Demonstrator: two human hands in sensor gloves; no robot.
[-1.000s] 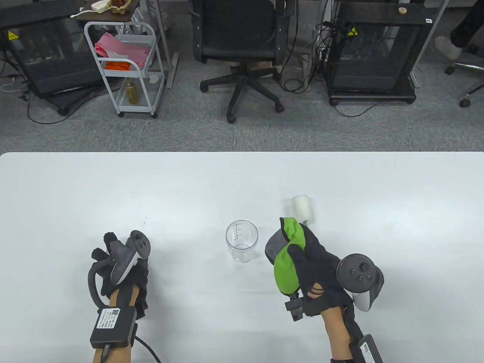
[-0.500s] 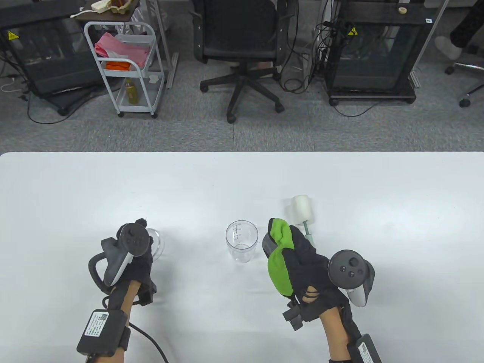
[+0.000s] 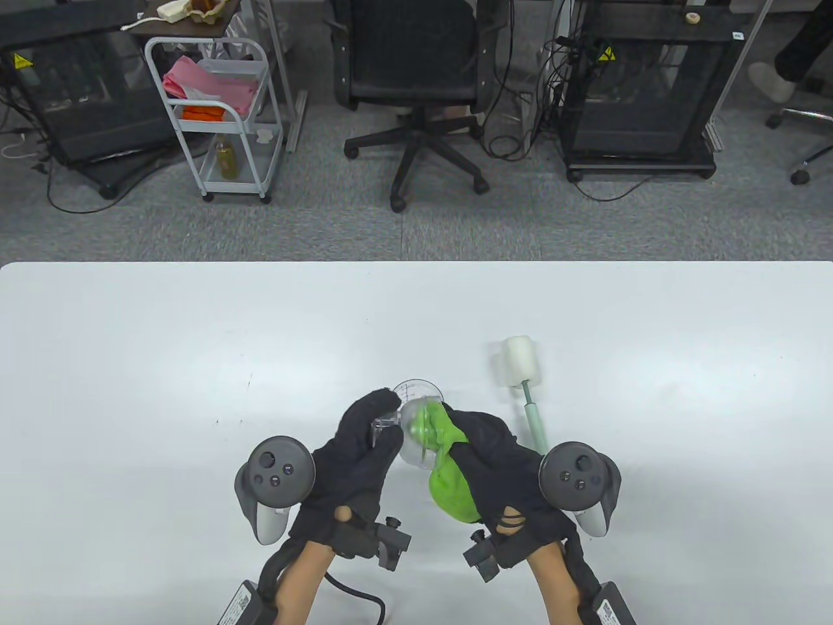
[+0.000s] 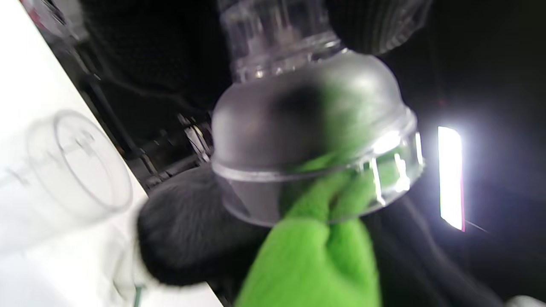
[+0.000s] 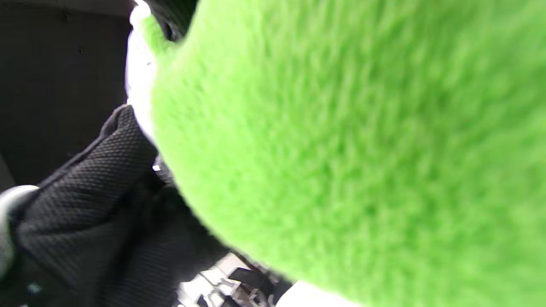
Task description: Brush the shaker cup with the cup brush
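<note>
In the table view the left hand (image 3: 355,449) grips a clear domed lid (image 3: 416,433) while the right hand (image 3: 498,478) pushes a fuzzy green cloth (image 3: 449,485) into it; the cup (image 3: 418,390) stands just behind, the foam-headed brush (image 3: 524,384) lies untouched beside. Best turn the lid slowly against the cloth. The left wrist view shows smooth, rigid plastic (image 4: 311,140) around soft pile, fingers pinching its neck. The right wrist view shows only cloth (image 5: 362,149); right fingers cannot be told.

Cup brush (image 3: 526,390) lies right of shaker cup (image 3: 416,394) on table (image 3: 130,364).
</note>
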